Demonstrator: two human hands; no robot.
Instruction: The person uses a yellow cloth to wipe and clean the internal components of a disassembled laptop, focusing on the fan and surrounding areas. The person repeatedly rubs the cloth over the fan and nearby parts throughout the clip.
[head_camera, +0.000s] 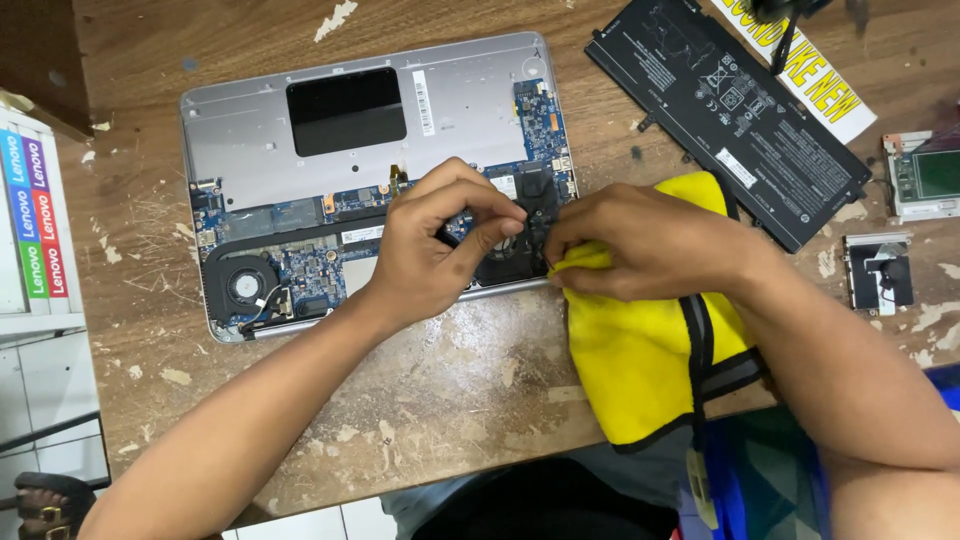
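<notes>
Silver-grey and lying open on its back, the laptop chassis (300, 110) sat on the scarred wooden surface (450, 390), its bottom cover off. I could see a black rectangular panel in the upper shell, a blue circuit board (320, 265) running across the lower half, and a round black cooling fan (243, 287) at the lower left corner with a dark heat pipe curving over it. My left hand (440, 250) rested on the board near its right end, fingers curled and pinched together on a small dark part (530, 215); I could not tell exactly what that piece was. My right hand (650, 245) was closed around a bunched corner of a yellow cloth (640, 360), pressing it against the same dark part, just beside the left fingertips. That cloth had a black-and-grey edging and draped over the near edge of the surface. A flat black battery pack (730, 110) lay well apart, at the upper right.
</notes>
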